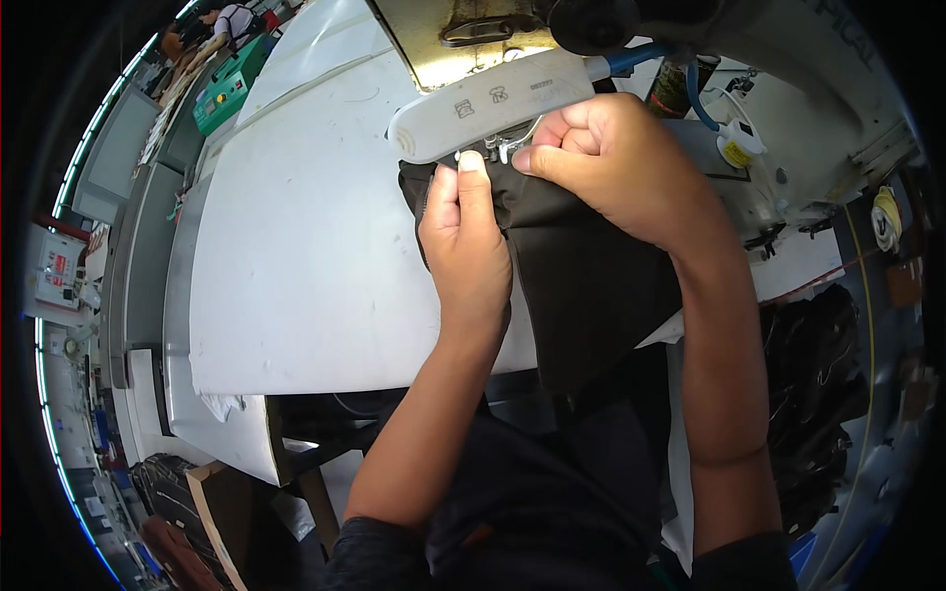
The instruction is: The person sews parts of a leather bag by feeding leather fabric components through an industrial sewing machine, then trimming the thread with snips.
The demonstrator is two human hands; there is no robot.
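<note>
A dark cloth garment piece (601, 286) lies under the sewing machine's presser foot (505, 150) and hangs over the table's front edge. My left hand (468, 222) is closed on the cloth's far left part, thumb on top, just left of the foot. To the right of the foot, my right hand (621, 163) makes a pinch above the cloth. What lies between its thumb and fingers is hidden. A long white rounded attachment (493, 103) with a blue hose covers the needle area from above.
The sewing machine's head (709, 39) overhangs the back right. A small white bottle (739, 144) stands beside it. The white table (305, 266) extends left. Farther off are a green box (232, 87) and a person (232, 22). Dark cloth (813, 394) is piled at the right.
</note>
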